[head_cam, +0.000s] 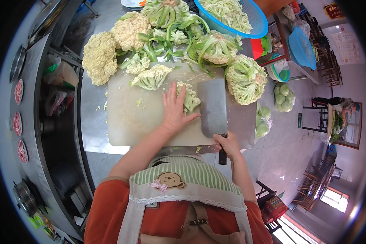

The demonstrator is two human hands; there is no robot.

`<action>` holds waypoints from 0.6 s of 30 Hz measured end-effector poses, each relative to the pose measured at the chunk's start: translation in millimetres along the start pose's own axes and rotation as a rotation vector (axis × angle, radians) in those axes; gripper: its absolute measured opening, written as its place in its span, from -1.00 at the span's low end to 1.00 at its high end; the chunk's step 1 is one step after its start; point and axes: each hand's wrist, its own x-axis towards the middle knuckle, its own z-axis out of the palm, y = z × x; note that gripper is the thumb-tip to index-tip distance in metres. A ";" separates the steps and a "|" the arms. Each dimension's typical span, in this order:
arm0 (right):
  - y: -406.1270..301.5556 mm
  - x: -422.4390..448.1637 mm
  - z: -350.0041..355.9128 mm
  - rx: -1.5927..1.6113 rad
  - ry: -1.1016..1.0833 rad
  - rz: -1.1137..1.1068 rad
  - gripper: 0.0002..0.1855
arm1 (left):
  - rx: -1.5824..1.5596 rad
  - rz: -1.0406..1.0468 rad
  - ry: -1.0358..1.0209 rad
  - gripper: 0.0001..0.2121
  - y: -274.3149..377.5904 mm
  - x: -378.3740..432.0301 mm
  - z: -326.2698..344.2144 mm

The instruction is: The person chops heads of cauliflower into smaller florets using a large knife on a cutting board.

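My right hand (228, 144) is wrapped around the dark handle of a broad-bladed cleaver (214, 105). The blade lies close to the right side of a cut cauliflower floret (191, 100) on a pale cutting board (134, 122). My left hand (174, 111) has its fingers spread at the floret's left side, fingertips over its edge and thumb stretched toward the blade; how firmly it touches is unclear. A larger cut cauliflower piece (152, 77) rests just beyond my fingertips. Small white crumbs are scattered over the board.
Cauliflower heads (99, 58) and leaf stems crowd the board's far side; another trimmed head (247, 80) sits right of the cleaver. A blue plastic basket (263, 26) holds cut florets. Left is a steel counter (33, 100) with meat plates. Bagged cabbages (284, 97) stand right; someone bends over a far table.
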 end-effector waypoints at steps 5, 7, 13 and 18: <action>22.2 17.4 25.8 0.034 -0.216 0.108 -0.81 | 0.029 -0.037 0.001 -0.11 20.0 1.6 15.9; 12.8 13.8 39.7 -0.015 -0.242 0.074 -0.81 | 0.037 -0.020 0.070 -0.24 22.4 3.2 20.2; -66.4 9.7 25.5 -0.009 -0.165 -0.077 -0.85 | -0.076 0.127 0.193 -0.30 54.9 83.5 10.0; -156.8 28.2 0.3 0.206 0.012 -0.285 -0.84 | -0.191 0.447 0.279 -0.31 111.7 249.9 6.0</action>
